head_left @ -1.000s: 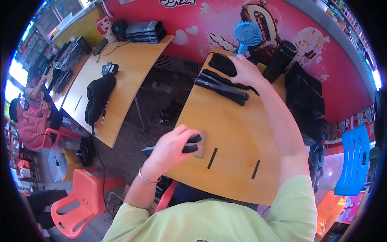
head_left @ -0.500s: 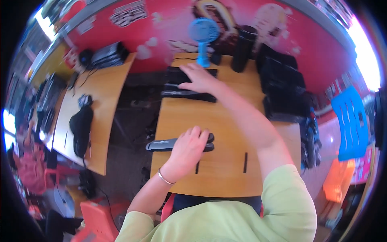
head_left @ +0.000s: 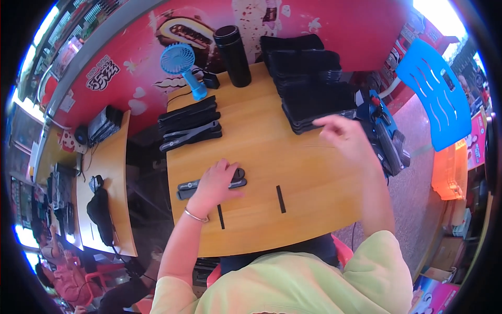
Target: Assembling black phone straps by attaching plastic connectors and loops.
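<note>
Closest in, two short dark strips [head_left: 281, 199] lie on the wooden table [head_left: 251, 225], well apart from each other. Just beyond the left-hand strip, the left hand [head_left: 215, 183] spreads over a couple of grey and black straps [head_left: 187, 186], whose ends poke out on both sides; the palm probably steadies them, though I cannot tell whether the fingers grip. Farther out, the right hand [head_left: 348, 138] has its fingers loosely parted, with nothing visible between them. Its index fingertip is at the near edge of the stacked black packs [head_left: 314, 99]; contact is unclear. They are piled flat on the table's right side, presumably to save room and be within reach. Similar straps form a row, the strap pile [head_left: 189, 118], on the left, seemingly laid lengthwise to keep them tidy. Behind that pile stands a blue fan [head_left: 178, 60], likely for cooling. Beside it, the tall black bottle [head_left: 232, 55] is capped, its contents hidden. On the left table, a black bag [head_left: 99, 214] lies limp; what it holds cannot be seen.
</note>
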Tool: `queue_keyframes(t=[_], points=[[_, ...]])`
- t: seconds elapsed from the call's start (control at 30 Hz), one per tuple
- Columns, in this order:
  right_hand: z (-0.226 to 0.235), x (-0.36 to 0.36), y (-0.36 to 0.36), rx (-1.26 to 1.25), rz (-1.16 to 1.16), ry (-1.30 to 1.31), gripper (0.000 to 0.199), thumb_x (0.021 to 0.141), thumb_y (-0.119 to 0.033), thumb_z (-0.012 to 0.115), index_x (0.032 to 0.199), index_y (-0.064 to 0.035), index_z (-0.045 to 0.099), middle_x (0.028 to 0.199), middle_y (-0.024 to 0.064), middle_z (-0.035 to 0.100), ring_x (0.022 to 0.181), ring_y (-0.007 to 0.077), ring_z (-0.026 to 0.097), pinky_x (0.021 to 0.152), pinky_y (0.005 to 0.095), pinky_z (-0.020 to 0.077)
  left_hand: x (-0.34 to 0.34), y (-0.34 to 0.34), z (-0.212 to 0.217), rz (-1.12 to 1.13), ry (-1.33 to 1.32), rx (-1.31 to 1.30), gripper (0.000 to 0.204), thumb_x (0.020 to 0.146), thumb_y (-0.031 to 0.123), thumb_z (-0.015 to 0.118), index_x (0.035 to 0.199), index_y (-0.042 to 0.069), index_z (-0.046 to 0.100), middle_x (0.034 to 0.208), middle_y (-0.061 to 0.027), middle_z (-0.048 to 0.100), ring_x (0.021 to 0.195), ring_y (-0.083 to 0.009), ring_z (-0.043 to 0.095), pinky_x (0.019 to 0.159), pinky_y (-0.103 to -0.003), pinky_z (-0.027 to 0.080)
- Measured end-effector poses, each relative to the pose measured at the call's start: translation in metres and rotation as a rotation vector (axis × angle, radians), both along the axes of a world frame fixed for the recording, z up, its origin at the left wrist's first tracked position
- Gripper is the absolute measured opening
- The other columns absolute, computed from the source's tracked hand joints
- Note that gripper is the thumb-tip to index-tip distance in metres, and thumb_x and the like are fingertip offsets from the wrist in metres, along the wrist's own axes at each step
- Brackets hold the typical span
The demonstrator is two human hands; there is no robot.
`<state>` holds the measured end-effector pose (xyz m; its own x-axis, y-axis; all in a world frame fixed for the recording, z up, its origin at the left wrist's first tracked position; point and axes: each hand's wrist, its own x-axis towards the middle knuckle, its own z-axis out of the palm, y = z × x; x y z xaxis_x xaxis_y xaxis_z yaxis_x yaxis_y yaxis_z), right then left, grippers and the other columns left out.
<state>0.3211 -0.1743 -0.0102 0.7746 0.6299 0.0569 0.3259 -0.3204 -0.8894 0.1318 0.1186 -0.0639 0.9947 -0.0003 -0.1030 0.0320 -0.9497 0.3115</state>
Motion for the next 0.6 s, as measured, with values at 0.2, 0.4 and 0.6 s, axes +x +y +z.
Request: queue_keyframes(t=[0.2, 0.4, 0.6], points=[[-0.041, 0.071, -0.040, 0.277, -0.370, -0.226, 0.024, 0.084, -0.011, 0.066, 0.107, -0.0057, 0.064, 0.090, 0.0018, 0.062, 0.080, 0.0085, 0.057, 0.074, 0.0230, 0.0455, 0.065, -0.019, 0.017, -0.009, -0.105, -0.261, 0.079, 0.069, 0.031, 0.078, 0.134, 0.003, 0.042, 0.122, -0.0189, 0.049, 0.115, -0.0361, 0.048, 0.095, -0.042, 0.042], [-0.071, 0.120, -0.028, 0.184, -0.521, -0.574, 0.028, 0.084, -0.018, 0.066, 0.109, -0.0069, 0.063, 0.107, 0.0114, 0.061, 0.101, 0.0278, 0.058, 0.087, 0.0347, 0.0441, 0.142, -0.056, 0.005, 0.035, -0.276, -0.423, 0.097, 0.065, 0.030, 0.082, 0.142, 0.005, 0.028, 0.138, -0.0214, 0.038, 0.130, -0.0362, 0.036, 0.107, -0.041, 0.033], [-0.091, 0.136, -0.029, 0.200, -0.559, -0.541, 0.033, 0.083, -0.022, 0.067, 0.112, -0.0074, 0.061, 0.113, 0.0132, 0.060, 0.106, 0.0307, 0.055, 0.093, 0.0368, 0.0418, 0.177, -0.074, -0.003, -0.021, -0.357, -0.439, 0.111, 0.057, 0.026, 0.087, 0.144, 0.005, 0.022, 0.143, -0.0211, 0.032, 0.134, -0.0356, 0.031, 0.111, -0.040, 0.028]])
